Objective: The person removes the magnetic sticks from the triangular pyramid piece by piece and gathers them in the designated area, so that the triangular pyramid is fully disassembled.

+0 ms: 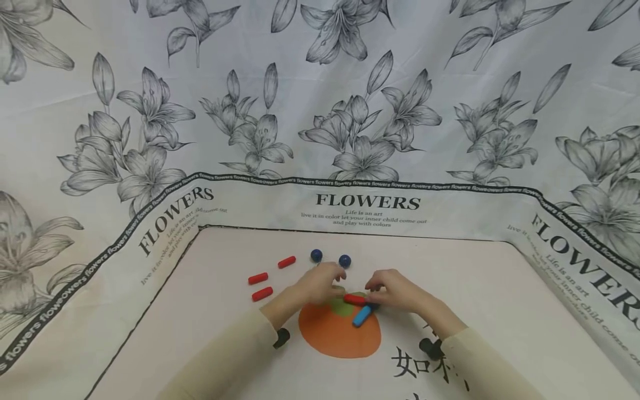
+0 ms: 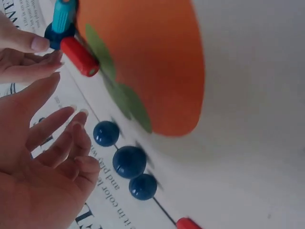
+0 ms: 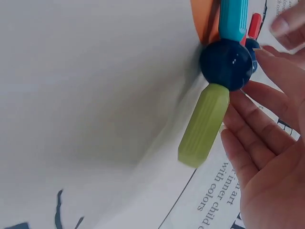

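Note:
My right hand [image 1: 395, 289] holds a dark blue ball [image 3: 226, 64] between thumb and fingers. Joined to that ball are a light blue rod [image 1: 361, 315], a red rod [image 1: 355, 300] and a lime green rod [image 3: 202, 126], spreading out in different directions. Just left of the red rod is my left hand [image 1: 320, 282], its fingers loosely bent and nothing between them. In the left wrist view, the left fingertips come close to those of the right hand, and the red rod's free end [image 2: 91, 70] points away from the ball.
Three loose blue balls [image 2: 129, 162] lie beyond the left hand. Several red rods [image 1: 258, 278] are spread to its left. Under the hands, the pale mat [image 1: 225, 344] carries an orange fruit print [image 1: 340, 333] and dark characters [image 1: 410, 362]. Flower-printed cloth [image 1: 370, 139] rises behind.

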Action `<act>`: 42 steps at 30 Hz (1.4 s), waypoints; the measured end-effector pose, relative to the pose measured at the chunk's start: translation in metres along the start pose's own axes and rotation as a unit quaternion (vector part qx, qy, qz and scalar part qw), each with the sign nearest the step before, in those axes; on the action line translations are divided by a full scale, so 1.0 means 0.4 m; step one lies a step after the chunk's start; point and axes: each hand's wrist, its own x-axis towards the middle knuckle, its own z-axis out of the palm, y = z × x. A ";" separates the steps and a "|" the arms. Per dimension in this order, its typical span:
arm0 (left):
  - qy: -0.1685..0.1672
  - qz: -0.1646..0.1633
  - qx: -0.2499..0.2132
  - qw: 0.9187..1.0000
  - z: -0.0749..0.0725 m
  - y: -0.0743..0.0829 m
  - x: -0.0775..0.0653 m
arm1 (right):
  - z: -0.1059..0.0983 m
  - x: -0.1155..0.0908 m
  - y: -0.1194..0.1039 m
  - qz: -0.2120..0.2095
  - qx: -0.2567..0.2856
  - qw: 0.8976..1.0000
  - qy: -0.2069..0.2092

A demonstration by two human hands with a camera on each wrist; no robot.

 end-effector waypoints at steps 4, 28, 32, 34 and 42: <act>-0.032 0.010 -0.035 0.999 0.033 -0.003 -0.005 | -0.005 -0.014 0.008 -0.003 0.008 1.000 -0.015; -0.054 0.037 -0.063 0.996 0.074 0.012 0.045 | -0.006 -0.030 0.028 -0.021 0.023 0.999 -0.028; -0.052 0.022 -0.074 0.996 0.073 0.015 0.042 | -0.003 -0.028 0.030 -0.016 0.025 0.999 -0.027; -0.049 0.016 -0.071 0.996 0.074 0.016 0.041 | -0.001 -0.027 0.031 -0.011 0.022 0.999 -0.027; -0.035 0.013 -0.073 0.997 0.069 0.019 0.025 | 0.000 -0.026 0.034 0.002 0.017 1.000 -0.027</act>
